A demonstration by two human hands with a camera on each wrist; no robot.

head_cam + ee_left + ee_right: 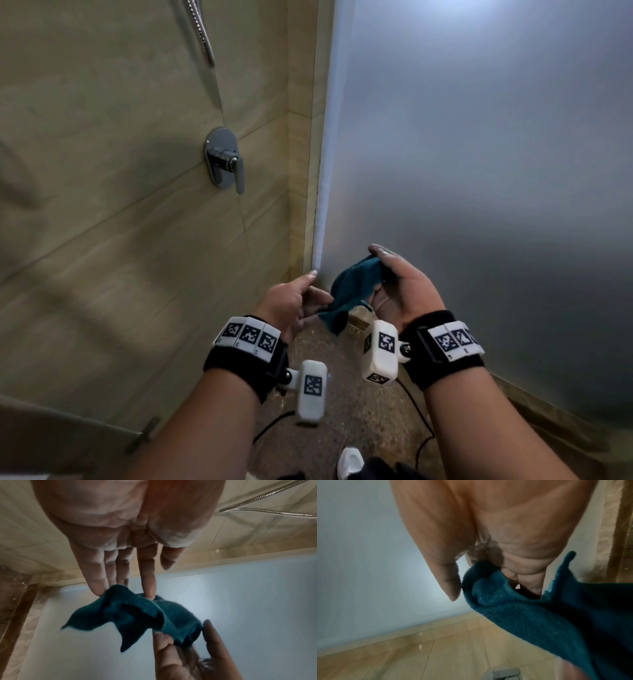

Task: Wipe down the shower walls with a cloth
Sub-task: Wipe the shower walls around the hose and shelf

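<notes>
Right hand (397, 294) grips cloth (352, 287); left hand (291, 301) fingertips touch it.

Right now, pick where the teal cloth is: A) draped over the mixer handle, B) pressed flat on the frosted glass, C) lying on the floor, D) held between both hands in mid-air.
D: the teal cloth hangs clear of the walls, with the right hand gripping one end and the left hand fingers touching the other.

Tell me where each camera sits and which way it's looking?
Head: on the head, looking down into the shower corner; both forearms, left hand, right hand, teal cloth.
Left wrist: along the left palm toward the frosted panel.
Right wrist: along the right palm toward the tiled wall.
All three share the cloth.
</notes>
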